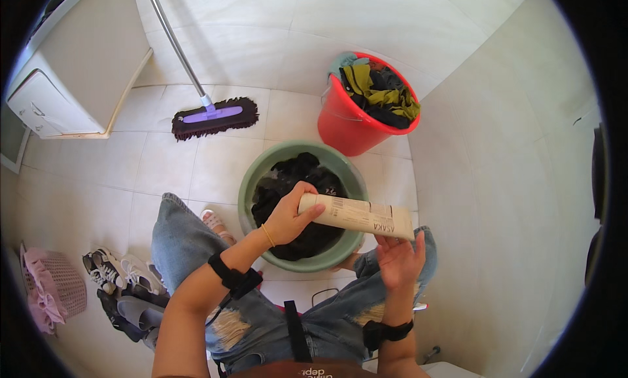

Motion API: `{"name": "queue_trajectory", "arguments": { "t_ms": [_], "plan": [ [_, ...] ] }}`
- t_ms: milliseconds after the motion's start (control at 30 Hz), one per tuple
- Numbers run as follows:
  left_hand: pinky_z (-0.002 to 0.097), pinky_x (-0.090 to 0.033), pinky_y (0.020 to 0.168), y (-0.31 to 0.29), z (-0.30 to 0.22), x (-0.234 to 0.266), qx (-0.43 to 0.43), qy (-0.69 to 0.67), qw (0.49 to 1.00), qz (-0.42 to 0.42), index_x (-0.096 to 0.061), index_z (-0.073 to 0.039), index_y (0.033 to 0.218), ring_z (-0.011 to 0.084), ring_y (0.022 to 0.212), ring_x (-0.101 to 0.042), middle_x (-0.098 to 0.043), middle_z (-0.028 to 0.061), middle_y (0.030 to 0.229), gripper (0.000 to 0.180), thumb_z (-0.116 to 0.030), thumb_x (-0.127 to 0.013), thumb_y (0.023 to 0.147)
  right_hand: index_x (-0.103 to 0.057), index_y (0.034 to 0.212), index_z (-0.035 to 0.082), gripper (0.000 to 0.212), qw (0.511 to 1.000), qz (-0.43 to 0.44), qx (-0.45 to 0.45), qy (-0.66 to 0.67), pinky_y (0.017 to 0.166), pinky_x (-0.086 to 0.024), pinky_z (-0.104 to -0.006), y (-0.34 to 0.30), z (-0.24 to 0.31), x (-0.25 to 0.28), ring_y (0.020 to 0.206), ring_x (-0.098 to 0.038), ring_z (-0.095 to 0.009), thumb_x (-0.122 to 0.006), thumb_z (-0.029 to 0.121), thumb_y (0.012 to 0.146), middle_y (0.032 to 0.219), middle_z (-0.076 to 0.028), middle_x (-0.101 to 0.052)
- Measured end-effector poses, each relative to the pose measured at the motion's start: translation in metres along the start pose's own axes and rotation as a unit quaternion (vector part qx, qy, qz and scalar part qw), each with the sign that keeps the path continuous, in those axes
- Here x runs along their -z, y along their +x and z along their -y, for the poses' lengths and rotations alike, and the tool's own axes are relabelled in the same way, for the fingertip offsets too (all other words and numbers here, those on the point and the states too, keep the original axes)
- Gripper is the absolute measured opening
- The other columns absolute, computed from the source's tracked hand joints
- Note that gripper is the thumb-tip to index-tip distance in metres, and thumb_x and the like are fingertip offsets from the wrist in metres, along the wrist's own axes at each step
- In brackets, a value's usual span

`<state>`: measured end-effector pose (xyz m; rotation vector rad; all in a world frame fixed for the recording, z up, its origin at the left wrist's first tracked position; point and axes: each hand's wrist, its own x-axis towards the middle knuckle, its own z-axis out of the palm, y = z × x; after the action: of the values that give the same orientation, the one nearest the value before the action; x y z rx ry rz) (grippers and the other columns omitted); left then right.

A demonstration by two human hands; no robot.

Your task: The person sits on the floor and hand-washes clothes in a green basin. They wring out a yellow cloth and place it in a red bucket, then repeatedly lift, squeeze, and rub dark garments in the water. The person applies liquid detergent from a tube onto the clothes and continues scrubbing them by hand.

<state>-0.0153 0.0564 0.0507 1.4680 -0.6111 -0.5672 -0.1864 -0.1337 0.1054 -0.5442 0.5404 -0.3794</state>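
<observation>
A cream-coloured squeeze tube [356, 214] with dark print lies across the air above a green basin [246, 195]. My left hand [291, 214] is closed around the tube's left end, thumb on top. At the tube's wide right end, my right hand [399, 263] is turned palm up with its fingers apart. Its fingertips reach the tube's lower edge; whether they touch it I cannot tell. Dark wet-looking cloth [304, 172] fills the basin, partly hidden by my left hand and the tube.
Beyond the basin stands a red bucket [340, 126] heaped with clothes [379, 93]. A flat mop [212, 115] leans at the far left near a white cabinet [78, 84]. Several shoes [131, 276] and a pink basket [62, 286] sit at the left. My jeans-clad knees flank the basin.
</observation>
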Motion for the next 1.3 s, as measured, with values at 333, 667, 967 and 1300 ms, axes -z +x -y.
{"name": "queue_trajectory", "arguments": {
  "t_ms": [333, 667, 967, 1300],
  "plan": [
    [0.0247, -0.035, 0.043, 0.005, 0.012, -0.022, 0.149, -0.147, 0.978, 0.027, -0.048, -0.007, 0.083, 0.011, 0.05, -0.043, -0.048, 0.0057, 0.063, 0.051, -0.055, -0.032, 0.089, -0.038, 0.126, 0.009, 0.051, 0.968, 0.049, 0.01, -0.246, 0.073, -0.051, -0.0348, 0.017, -0.084, -0.031, 0.096, -0.056, -0.023, -0.058, 0.018, 0.08, 0.111, -0.011, -0.053],
    [0.0308, -0.049, 0.079, 0.003, -0.006, -0.003, 0.04, -0.254, 0.956, 0.144, -0.038, -0.006, 0.126, 0.0185, 0.107, -0.048, -0.046, 0.0095, 0.119, 0.042, -0.021, -0.05, 0.089, -0.037, 0.129, 0.009, 0.052, 0.985, 0.03, 0.013, -0.171, 0.073, -0.051, -0.0344, 0.026, -0.057, -0.02, 0.098, -0.055, -0.022, -0.058, 0.01, 0.081, 0.113, -0.009, -0.052],
    [0.0208, -0.045, 0.06, 0.006, -0.01, 0.0, 0.154, -0.242, 0.947, 0.146, -0.042, -0.006, 0.12, 0.0116, 0.081, -0.054, -0.052, 0.0061, 0.109, 0.045, -0.003, -0.061, 0.08, -0.039, 0.128, 0.01, 0.047, 0.987, 0.046, 0.015, -0.155, 0.073, -0.051, -0.0347, 0.024, -0.06, -0.022, 0.099, -0.055, -0.022, -0.052, 0.027, 0.086, 0.115, -0.009, -0.052],
    [0.0247, -0.047, 0.063, 0.003, -0.02, -0.003, -0.014, -0.107, 0.992, 0.064, -0.049, -0.004, 0.111, 0.0154, 0.095, -0.054, -0.052, 0.0078, 0.108, 0.029, -0.02, -0.056, 0.087, -0.046, 0.116, 0.005, 0.042, 0.997, 0.008, -0.043, -0.063, 0.076, -0.051, -0.0344, 0.031, -0.065, -0.023, 0.094, -0.057, -0.022, -0.046, 0.037, 0.088, 0.109, -0.011, -0.055]
  ]
}}
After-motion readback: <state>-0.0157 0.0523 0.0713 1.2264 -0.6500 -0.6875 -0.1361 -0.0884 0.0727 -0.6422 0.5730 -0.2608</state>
